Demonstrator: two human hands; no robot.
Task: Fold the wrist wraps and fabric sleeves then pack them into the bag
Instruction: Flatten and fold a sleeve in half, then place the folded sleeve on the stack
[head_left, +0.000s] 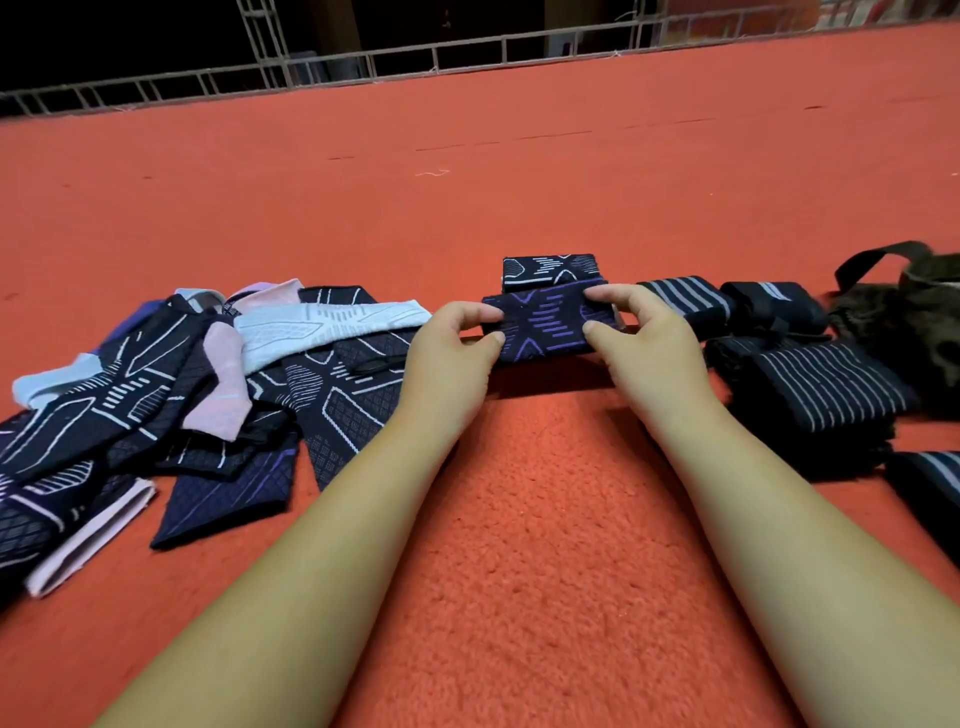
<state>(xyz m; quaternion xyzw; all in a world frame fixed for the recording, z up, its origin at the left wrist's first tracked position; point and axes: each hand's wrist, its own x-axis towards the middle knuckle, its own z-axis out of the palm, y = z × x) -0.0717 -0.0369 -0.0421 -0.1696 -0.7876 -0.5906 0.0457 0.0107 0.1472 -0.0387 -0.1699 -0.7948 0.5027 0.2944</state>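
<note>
- Purple-patterned sleeve (545, 325): folded into a compact rectangle at centre. It appears lifted slightly off the carpet (519, 545), just in front of a white-patterned folded sleeve (548, 270).
- Left hand (457, 338): thumb and fingertips pinch the packet's left edge.
- Right hand (639, 332): pinches the right edge the same way, thumb on the near face.
- Handling, judged: light, soft stretch knit. It is limp, so the layers will likely fall open if one end is released (best gripped through all layers at the short edges, as here). Not fragile, and the carpet pile should keep it from sliding.
- Texture: dark knit with purple bars and an X motif.
- Pile of sleeves (208, 389), left: unfolded and overlapping, in navy, white and pale pink. Shapes are long and tapered, some with a diamond-grid weave.
- Striped wrist wraps (821, 389), right: thicker, dark with pale stripes, folded into blocky bundles.
- Bag (914, 312), far right: dark, slumped soft fabric with a loop handle (opening not clearly visible).
- Carpet: red and nubbly.
</note>
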